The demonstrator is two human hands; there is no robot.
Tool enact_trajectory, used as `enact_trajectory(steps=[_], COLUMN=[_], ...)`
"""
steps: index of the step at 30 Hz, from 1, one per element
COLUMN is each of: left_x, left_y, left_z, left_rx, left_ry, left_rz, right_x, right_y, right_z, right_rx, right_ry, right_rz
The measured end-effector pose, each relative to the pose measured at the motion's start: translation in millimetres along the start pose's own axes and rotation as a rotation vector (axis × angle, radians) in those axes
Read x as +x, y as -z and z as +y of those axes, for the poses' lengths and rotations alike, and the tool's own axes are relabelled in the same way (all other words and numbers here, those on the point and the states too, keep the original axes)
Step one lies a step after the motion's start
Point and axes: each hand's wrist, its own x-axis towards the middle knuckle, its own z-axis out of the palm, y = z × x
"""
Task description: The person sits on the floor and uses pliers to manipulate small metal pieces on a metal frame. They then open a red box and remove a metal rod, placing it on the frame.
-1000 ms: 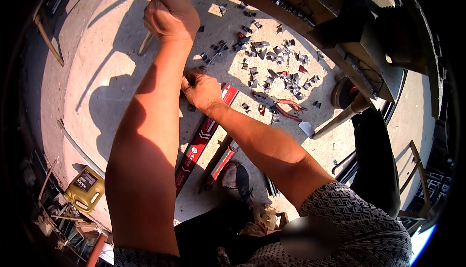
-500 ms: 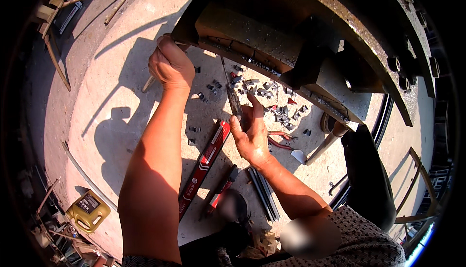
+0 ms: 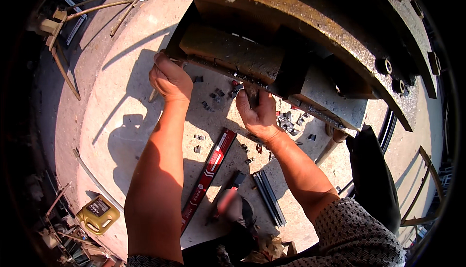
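Observation:
A heavy, rusty steel machine part (image 3: 233,53) with thick curved plates fills the upper right. At its lower left corner my left hand (image 3: 171,81) is closed, its fingers curled out of sight; what they hold I cannot make out. My right hand (image 3: 261,117) is closed around the worn, dark handle of a slim hand tool (image 3: 251,95), just below the block's lower edge. The tool's far end is hidden by the block. Small bent dark metal scraps (image 3: 290,122) lie on the concrete floor beneath, beside my right hand.
Below my hands lie a long red-and-black box (image 3: 206,182) and a bundle of dark metal strips (image 3: 269,198). A gold plastic jug (image 3: 99,214) stands at the lower left near a grey rod (image 3: 94,177). Another person's dark-clothed leg (image 3: 374,179) is at the right.
My right hand has moved up to the block's edge, and the tool's thin shaft is now out of sight. The red-handled pliers are covered by my right forearm. My left hand keeps its place.

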Motion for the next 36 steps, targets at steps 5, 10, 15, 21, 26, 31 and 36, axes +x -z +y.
enact_trajectory(steps=[5, 10, 15, 21, 26, 31, 36], left_x=[3, 1, 0, 2, -1, 1, 0], left_y=[-2, 0, -4, 2, 0, 6, 3], left_z=[-10, -6, -3, -6, -3, 0, -9], left_rx=[0.019, 0.005, 0.011, 0.074, 0.064, 0.072, 0.082], left_ry=[-0.017, 0.008, -0.003, 0.0, 0.05, 0.091, 0.038], left_rz=[0.016, 0.008, 0.004, -0.044, -0.055, -0.065, -0.029], right_x=[27, 48, 69, 100, 109, 106, 103], right_y=[-16, -10, -29, -75, -86, -61, -52], right_z=[4, 20, 78, 79, 94, 64, 43], right_rx=[0.166, -0.94, -0.755, -1.504, -1.5, -0.539, -0.487], right_ry=[0.318, 0.794, 0.753, 0.683, 0.624, 0.495, 0.428], right_rz=[0.025, 0.169, 0.097, 0.132, -0.024, -0.182, -0.19])
